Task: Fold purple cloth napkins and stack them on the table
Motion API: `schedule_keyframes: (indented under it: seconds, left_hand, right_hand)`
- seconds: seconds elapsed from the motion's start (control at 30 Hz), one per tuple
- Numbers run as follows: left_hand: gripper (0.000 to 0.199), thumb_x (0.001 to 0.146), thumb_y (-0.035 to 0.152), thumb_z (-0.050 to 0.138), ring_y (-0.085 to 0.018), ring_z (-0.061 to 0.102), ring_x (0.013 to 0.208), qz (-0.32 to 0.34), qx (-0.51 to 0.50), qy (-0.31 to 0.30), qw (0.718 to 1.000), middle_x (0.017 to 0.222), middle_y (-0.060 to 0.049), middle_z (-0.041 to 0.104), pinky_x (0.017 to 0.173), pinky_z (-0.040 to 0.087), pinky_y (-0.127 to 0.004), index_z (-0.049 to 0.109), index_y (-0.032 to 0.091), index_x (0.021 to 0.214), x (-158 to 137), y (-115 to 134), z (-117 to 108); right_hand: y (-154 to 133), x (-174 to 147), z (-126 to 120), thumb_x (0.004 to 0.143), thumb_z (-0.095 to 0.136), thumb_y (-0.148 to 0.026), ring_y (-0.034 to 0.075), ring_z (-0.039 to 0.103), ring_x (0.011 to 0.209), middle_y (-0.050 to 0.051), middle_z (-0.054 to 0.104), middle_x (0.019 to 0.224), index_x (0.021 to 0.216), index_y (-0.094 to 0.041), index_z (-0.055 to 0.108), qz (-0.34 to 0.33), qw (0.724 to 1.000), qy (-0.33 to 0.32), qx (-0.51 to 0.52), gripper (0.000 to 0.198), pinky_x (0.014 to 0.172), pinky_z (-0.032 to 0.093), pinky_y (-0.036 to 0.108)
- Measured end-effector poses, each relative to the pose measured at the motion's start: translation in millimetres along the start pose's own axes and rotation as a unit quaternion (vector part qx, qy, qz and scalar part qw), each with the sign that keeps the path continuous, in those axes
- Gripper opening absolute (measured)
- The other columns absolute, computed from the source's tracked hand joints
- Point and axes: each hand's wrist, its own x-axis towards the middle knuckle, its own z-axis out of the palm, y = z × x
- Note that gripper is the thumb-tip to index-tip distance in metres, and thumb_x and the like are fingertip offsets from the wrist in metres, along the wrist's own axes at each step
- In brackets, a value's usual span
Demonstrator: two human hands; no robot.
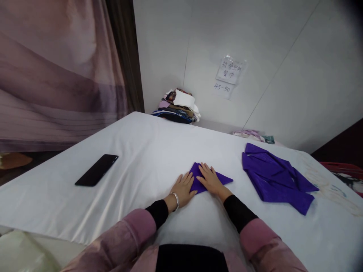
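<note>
A purple cloth napkin (196,172), folded into a pointed shape, lies flat on the white-covered table (159,151). My left hand (183,189), with a silver bracelet at the wrist, rests flat on the napkin's left edge, fingers stretched out. My right hand (211,181) lies across its middle, fingers extended and slightly spread. To the right of that hand a narrow purple tip sticks out. Parts of the folds are hidden under both palms.
Several purple napkins (272,173) lie loosely overlapped on the right side. A black phone (96,170) lies on the left. Behind the table's far edge are a pile of folded clothes (181,105) and a wall with a handwritten sign (229,70). A curtain (62,75) hangs at left.
</note>
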Motion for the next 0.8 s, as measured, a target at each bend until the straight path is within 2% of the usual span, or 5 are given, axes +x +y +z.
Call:
schedule_keyframes:
  seconds: [0.17,0.47,0.57,0.67,0.8]
  left_hand:
    - [0.061,0.087,0.044,0.038,-0.028,0.017,0.137,0.0,0.006,-0.012,1.0,0.146,-0.016,0.028,0.11,0.015,-0.05,0.034,0.008,0.136,-1.0,0.6,-4.2]
    - [0.06,0.086,0.048,0.039,-0.029,0.025,0.134,0.005,0.019,-0.01,1.0,0.144,-0.017,0.033,0.107,0.021,-0.051,0.038,0.011,0.134,3.1,-3.4,-4.1]
    - [0.046,0.085,0.045,0.042,-0.029,0.041,0.123,0.016,0.016,-0.011,1.0,0.132,-0.013,0.048,0.098,0.034,-0.048,0.053,0.018,0.121,15.3,-6.7,-16.9]
    - [0.026,0.084,0.031,0.046,-0.027,0.052,0.104,0.031,0.013,-0.015,0.999,0.112,-0.009,0.06,0.085,0.043,-0.042,0.064,0.022,0.1,31.0,-11.1,-29.8]
    - [0.024,0.08,0.015,0.045,-0.025,0.054,0.096,0.039,0.006,-0.001,0.999,0.101,-0.01,0.061,0.083,0.044,-0.039,0.067,0.019,0.091,41.6,-15.8,-34.9]
  right_hand:
    - [-9.2,13.2,3.1,0.09,0.027,-0.056,0.021,0.012,0.138,0.008,0.021,0.149,0.142,-0.017,0.025,-0.055,0.998,-0.014,-0.01,0.065,0.11,0.007,0.045]
    - [-10.1,14.0,2.8,0.091,0.025,-0.057,0.022,0.013,0.138,0.01,0.022,0.149,0.141,-0.015,0.026,-0.065,0.998,-0.009,0.01,0.066,0.11,0.007,0.045]
    - [-8.4,16.5,0.2,0.091,0.024,-0.056,0.021,0.011,0.138,0.008,0.021,0.149,0.142,-0.018,0.026,-0.064,0.997,-0.026,0.038,0.063,0.11,0.005,0.046]
    - [-4.5,20.2,-4.3,0.092,0.021,-0.054,0.019,0.012,0.138,0.007,0.021,0.149,0.143,-0.019,0.023,-0.035,0.994,-0.031,0.101,0.061,0.111,0.006,0.045]
    - [-4.7,9.7,-9.7,0.093,0.023,-0.051,0.018,0.017,0.137,0.007,0.024,0.148,0.142,-0.02,0.025,0.024,0.987,0.054,0.148,0.058,0.111,0.011,0.045]
